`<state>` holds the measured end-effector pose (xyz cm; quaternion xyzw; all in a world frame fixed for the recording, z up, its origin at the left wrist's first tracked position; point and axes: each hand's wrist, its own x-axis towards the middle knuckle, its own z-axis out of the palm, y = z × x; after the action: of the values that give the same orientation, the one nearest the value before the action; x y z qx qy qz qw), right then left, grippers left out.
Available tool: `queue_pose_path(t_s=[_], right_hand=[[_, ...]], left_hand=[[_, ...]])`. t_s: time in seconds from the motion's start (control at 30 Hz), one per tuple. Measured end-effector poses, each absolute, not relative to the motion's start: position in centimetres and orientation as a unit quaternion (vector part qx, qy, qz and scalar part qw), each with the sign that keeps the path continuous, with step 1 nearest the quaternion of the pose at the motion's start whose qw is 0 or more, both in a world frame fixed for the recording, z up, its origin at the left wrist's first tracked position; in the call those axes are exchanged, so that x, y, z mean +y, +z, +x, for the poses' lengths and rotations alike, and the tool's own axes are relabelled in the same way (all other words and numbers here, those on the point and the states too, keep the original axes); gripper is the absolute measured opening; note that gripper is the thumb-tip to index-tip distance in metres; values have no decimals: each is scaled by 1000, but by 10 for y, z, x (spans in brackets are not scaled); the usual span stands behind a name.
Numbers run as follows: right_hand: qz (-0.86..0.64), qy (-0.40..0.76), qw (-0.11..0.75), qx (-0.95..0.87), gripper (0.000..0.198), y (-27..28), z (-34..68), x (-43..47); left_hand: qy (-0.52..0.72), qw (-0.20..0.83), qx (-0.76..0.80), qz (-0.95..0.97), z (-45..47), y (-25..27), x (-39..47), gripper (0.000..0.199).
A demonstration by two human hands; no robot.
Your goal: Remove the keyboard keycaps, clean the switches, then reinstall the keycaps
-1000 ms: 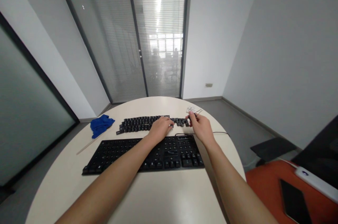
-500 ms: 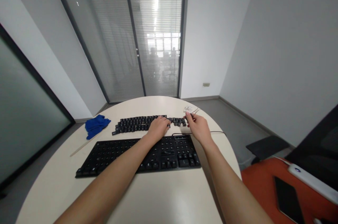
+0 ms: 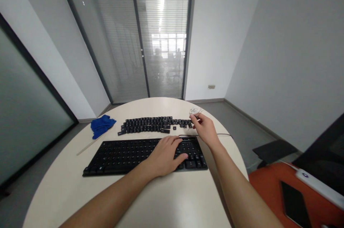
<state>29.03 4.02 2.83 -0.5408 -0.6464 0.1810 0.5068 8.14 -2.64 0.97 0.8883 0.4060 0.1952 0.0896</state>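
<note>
A black keyboard (image 3: 120, 158) lies across the round table, most of its keycaps off and its switches bare. My left hand (image 3: 168, 154) rests palm down over its right half, fingers spread, holding nothing. Behind the keyboard, loose black keycaps (image 3: 145, 124) stand in rows. A lone keycap (image 3: 174, 128) sits apart from them. At the right end of the rows, my right hand (image 3: 204, 129) is closed in a pinch on a small dark tool with thin wire ends, which looks like a keycap puller (image 3: 189, 127); fingers hide most of it.
A blue cloth (image 3: 102, 126) and a thin wooden stick (image 3: 90, 146) lie at the table's left. A small whitish bundle (image 3: 195, 110) is at the far right edge. A black cable (image 3: 224, 134) runs off the right side. An orange chair (image 3: 266, 181) holds a dark phone (image 3: 295, 201).
My left hand has drawn back from the loose keycaps onto the keyboard and opened. The right hand stays beside the right end of the rows, still pinching. The view has shifted slightly.
</note>
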Motion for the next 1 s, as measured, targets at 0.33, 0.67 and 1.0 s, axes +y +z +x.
queue_pose_path(t_s=[0.33, 0.67, 1.0], right_hand=[[-395, 384, 392, -737, 38, 30, 258, 17], [-328, 346, 254, -842, 35, 44, 233, -6], [-300, 229, 216, -900, 29, 54, 225, -14]], left_hand=[[130, 138, 409, 892, 26, 11, -37, 69], [123, 154, 409, 891, 2, 11, -35, 77], [138, 134, 409, 892, 3, 9, -38, 68]])
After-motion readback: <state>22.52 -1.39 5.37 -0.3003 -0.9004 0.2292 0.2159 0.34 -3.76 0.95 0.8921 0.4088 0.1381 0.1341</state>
